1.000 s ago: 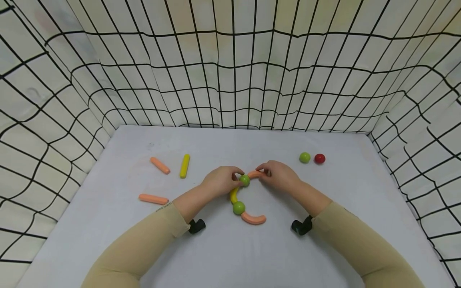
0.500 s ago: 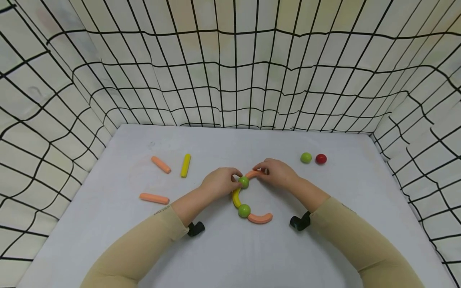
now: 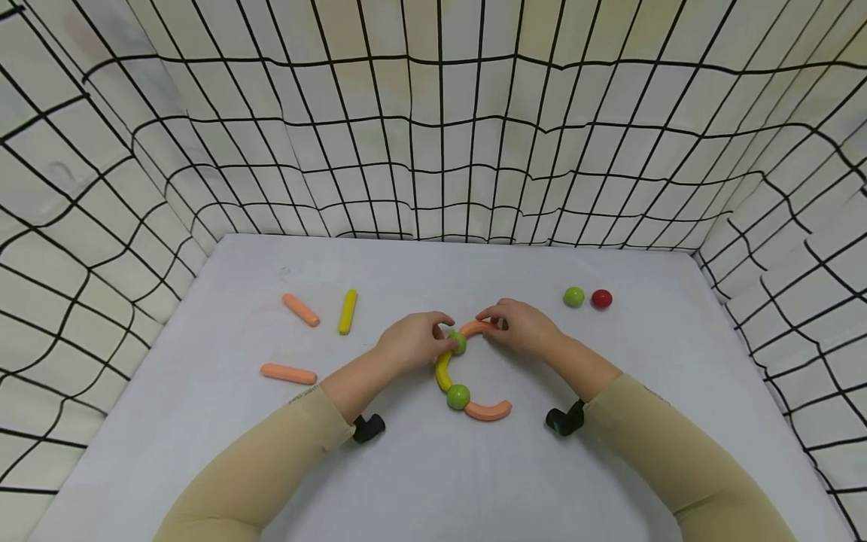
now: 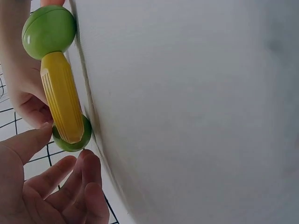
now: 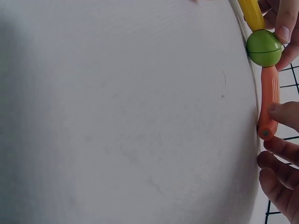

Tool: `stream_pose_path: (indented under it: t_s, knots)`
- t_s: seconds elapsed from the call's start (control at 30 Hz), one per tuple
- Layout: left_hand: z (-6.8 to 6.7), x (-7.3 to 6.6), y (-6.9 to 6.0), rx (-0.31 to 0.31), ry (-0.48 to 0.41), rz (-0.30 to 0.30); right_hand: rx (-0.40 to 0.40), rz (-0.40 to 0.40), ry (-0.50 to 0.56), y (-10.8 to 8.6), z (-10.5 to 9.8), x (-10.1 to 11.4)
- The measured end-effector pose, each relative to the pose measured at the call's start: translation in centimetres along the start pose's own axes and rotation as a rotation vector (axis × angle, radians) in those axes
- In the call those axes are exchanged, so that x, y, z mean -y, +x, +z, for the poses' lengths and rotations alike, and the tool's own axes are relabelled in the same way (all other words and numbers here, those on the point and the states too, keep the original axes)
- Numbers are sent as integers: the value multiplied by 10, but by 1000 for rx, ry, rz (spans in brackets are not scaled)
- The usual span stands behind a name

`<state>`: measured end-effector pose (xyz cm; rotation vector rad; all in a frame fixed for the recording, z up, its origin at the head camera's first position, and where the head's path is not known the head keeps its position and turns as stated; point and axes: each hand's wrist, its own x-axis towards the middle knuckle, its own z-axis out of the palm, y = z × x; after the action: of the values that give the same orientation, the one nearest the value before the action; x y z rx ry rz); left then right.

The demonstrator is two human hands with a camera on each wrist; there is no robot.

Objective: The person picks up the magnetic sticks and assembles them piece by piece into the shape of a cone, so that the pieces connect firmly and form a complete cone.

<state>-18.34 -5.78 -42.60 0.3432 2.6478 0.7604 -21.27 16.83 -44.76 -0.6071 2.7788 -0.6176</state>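
Observation:
In the head view, a C-shaped chain of toy pieces lies mid-table. My left hand (image 3: 415, 342) holds the upper green ball (image 3: 459, 343) at the chain's bend, its thumb against the ball and its fingers curved close by. My right hand (image 3: 524, 330) pinches the curved orange stick (image 3: 474, 328) joined to that ball; in the right wrist view the thumb lies on this orange stick (image 5: 270, 100). A curved yellow stick (image 3: 442, 372) links the upper ball to a lower green ball (image 3: 458, 397). From there another curved orange stick (image 3: 489, 411) extends right, untouched.
Two straight orange sticks (image 3: 288, 374) and a yellow stick (image 3: 348, 312) lie left of the hands. A loose green ball (image 3: 573, 296) and a red ball (image 3: 601, 299) sit at the back right. Black-gridded white walls (image 3: 460, 150) border the white table (image 3: 474, 489).
The lower end of the chain has swung a little right, with its green ball and orange stick. My right hand has shifted slightly left. The left index finger has lifted slightly off the upper ball.

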Motion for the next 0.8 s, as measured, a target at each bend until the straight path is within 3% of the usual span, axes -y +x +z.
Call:
stream_pose_path:
  t_s: [0.43,0.8]
  knots:
    - [1,-8,14,-10,-21,10,-48,31,33,-14,-20,-28]
    - [5,-11,27,11,-30,31,-157,187,45,-36,-45,-67]
